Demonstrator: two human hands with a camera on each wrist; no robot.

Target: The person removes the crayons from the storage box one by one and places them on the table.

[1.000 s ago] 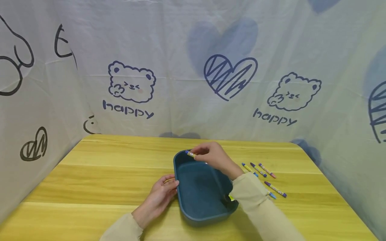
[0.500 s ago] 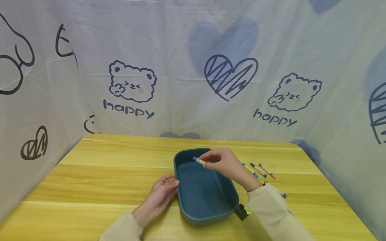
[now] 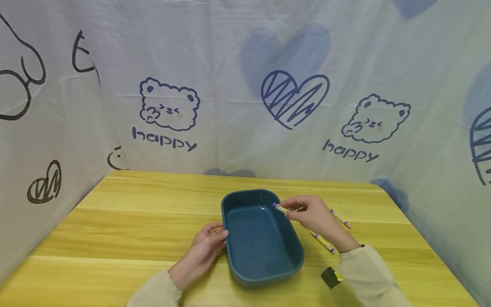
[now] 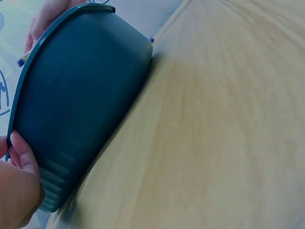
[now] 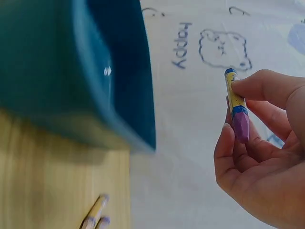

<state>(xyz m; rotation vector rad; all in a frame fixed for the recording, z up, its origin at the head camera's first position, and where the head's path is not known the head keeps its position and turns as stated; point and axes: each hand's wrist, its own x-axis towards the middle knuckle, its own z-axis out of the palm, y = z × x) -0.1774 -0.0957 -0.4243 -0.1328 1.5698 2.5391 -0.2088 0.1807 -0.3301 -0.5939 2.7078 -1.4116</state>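
A dark teal tub (image 3: pixel 264 273) stands in the middle of the wooden table (image 3: pixel 134 221). My left hand (image 3: pixel 209 245) rests against the tub's left wall, fingertips (image 4: pixel 21 155) touching just under the rim of the tub (image 4: pixel 81 95). My right hand (image 3: pixel 312 215) pinches a yellow crayon with blue and purple bands (image 3: pixel 280 208) over the tub's right rim. In the right wrist view the crayon (image 5: pixel 236 102) stands upright between thumb and fingers of my right hand (image 5: pixel 259 162), beside the tub (image 5: pixel 71 62).
Loose crayons lie on the table right of the tub: one (image 3: pixel 324 242) near my right wrist, another (image 3: pixel 340 218) further right, and two ends (image 5: pixel 95 217) show in the right wrist view. A small black object (image 3: pixel 331 277) sits by my right sleeve. Printed cloth walls surround the table.
My right hand has carried the crayon from the tub's far-left rim rightward across the tub to its right rim. The left hand and the tub have stayed still.
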